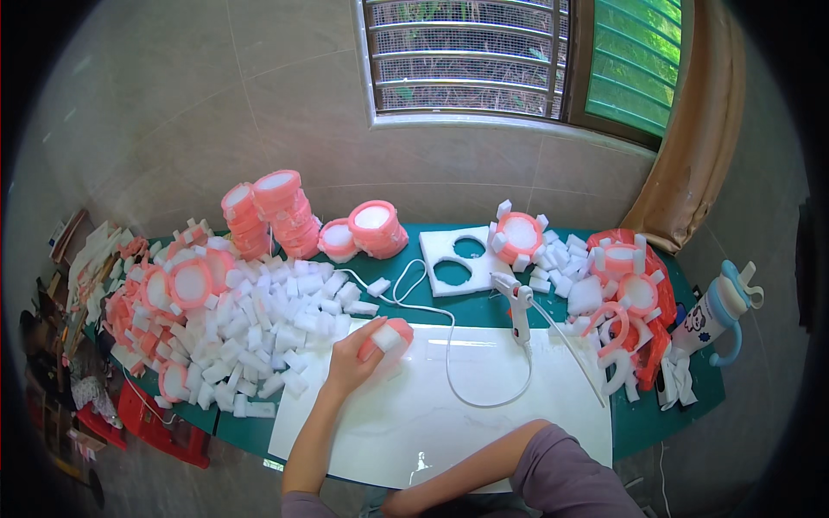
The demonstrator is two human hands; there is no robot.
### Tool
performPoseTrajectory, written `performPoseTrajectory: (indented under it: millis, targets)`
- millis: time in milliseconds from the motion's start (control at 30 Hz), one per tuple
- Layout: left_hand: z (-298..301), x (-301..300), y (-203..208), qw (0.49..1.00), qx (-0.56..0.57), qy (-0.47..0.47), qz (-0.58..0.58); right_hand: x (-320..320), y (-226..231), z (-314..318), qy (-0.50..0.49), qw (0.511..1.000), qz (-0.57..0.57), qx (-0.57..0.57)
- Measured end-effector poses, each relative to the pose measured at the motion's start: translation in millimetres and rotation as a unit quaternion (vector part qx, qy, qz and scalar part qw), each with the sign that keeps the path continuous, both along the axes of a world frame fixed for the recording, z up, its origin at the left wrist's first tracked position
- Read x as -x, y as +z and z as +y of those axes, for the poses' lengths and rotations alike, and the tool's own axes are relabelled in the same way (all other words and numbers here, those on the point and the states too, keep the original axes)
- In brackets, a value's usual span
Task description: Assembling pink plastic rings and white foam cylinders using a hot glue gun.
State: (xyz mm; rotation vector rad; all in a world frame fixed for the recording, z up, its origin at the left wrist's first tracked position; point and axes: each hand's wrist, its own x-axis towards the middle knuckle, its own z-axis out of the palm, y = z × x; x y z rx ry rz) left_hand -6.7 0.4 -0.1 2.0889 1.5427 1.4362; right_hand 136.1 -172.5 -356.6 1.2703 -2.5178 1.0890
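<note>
My left hand (352,356) is closed on a pink foam ring (395,329) and presses a white foam block (385,337) against its side, just above the white board (432,414). A white glue gun (521,308) stands upright on the board's far edge, right of that hand, and its white cord (449,363) loops across the board. My right forearm (484,462) lies along the board's near edge. Its hand is out of sight at the bottom of the picture.
A big heap of white foam blocks (259,324) and pink rings covers the left of the green table (661,406). Stacks of pink rings (278,211) stand at the back, beside a white foam sheet with round holes (458,259). Block-studded rings (626,289) pile up right, near a drinking bottle (721,315).
</note>
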Motion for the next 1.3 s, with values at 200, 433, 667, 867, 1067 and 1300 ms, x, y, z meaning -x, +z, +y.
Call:
performPoseTrajectory:
  millis: [200,433,667,867,1067,1300]
  targets:
    - [0,-2,3,1.0,0.002,0.026,-0.011,-3,0,2,-0.003,1.0,-0.009,-0.009]
    - [1,0,2,1.0,-0.011,-0.002,0.016,-1,-1,-2,-0.003,1.0,-0.014,-0.016]
    - [-1,-5,7,1.0,0.02,-0.006,0.006,1,2,-8,-0.008,1.0,-0.02,-0.019]
    - [-1,-4,10,0.997,0.072,0.012,-0.003,0,3,-10,-0.01,0.999,-0.027,-0.026]
    - [-3,-4,14,0.995,0.095,0.005,-0.015,3,5,-10,-0.01,0.999,-0.03,-0.034]
    - [-1,-4,11,0.996,0.082,-0.005,-0.022,2,5,-11,-0.013,0.998,-0.039,-0.043]
